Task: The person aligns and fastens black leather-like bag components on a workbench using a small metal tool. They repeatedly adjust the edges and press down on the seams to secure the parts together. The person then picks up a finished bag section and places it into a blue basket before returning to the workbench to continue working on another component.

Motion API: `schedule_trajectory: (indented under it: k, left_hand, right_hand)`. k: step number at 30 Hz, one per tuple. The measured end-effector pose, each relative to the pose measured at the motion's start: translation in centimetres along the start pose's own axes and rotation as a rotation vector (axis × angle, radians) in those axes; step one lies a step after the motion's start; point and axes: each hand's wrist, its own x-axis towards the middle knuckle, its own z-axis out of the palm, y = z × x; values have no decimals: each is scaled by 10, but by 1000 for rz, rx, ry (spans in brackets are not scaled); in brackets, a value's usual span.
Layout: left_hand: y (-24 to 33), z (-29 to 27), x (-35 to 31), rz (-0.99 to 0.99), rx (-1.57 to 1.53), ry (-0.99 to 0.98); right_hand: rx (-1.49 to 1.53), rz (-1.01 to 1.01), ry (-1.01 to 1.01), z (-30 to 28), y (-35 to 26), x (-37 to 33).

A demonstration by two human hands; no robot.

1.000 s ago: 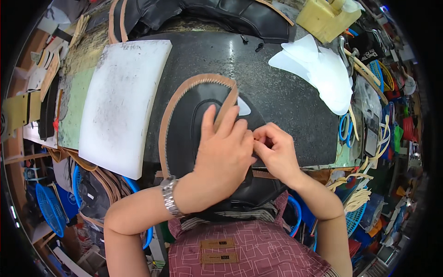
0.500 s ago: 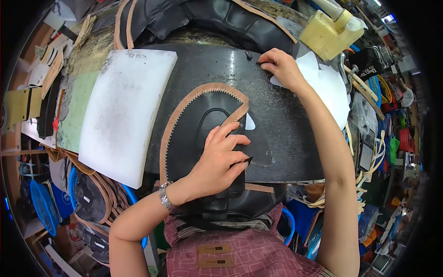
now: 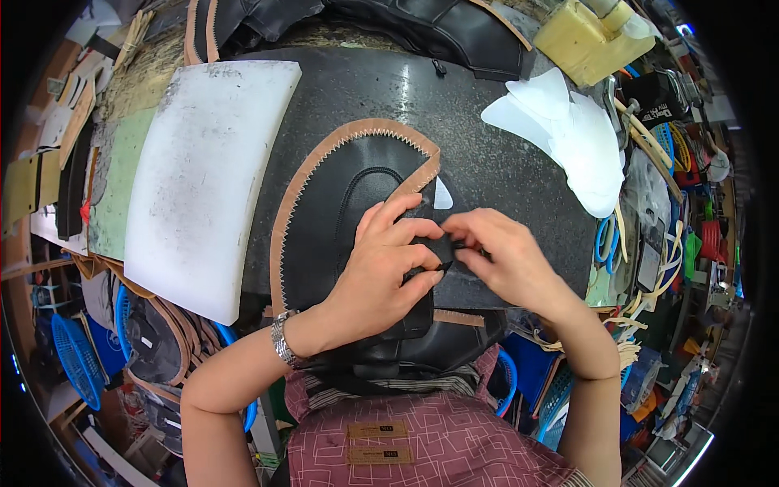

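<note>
A black leather-like piece (image 3: 320, 219) with a tan edge strip (image 3: 296, 195), zigzag-stitched along its border, lies on the dark work board (image 3: 519, 178). My left hand (image 3: 381, 264) rests over its right side. Between that hand's thumb and finger sits a small pointed black scrap (image 3: 445, 265). My right hand (image 3: 511, 256) is just to the right, fingertips drawn together close to the left hand's. What it pinches, if anything, is too dark and small to make out. A white pointed sliver (image 3: 442, 195) shows beside the piece's right edge.
A thick white slab (image 3: 211, 187) stands left on the board. White cut sheets (image 3: 568, 138) lie at the right, below a yellowish container (image 3: 588, 45). Black tan-edged pieces (image 3: 381, 28) fill the far side. A small black bit (image 3: 439, 68) lies near them.
My right hand has come from the far side of the board, near the white sheets, back toward me beside my left hand. The left hand keeps its pinch. The view has shifted slightly.
</note>
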Motion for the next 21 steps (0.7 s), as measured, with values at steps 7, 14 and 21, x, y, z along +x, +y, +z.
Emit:
schedule_trajectory:
  k: [7, 14, 21]
  left_hand:
    - [0, -1, 1, 17, -9, 14]
    - [0, -1, 0, 9, -6, 12]
    - [0, 2, 0, -11, -27, 38]
  right_hand:
    - [456, 221, 35, -4, 1, -11]
    - [726, 396, 111, 16, -9, -25]
    - [863, 549, 195, 35, -16, -30]
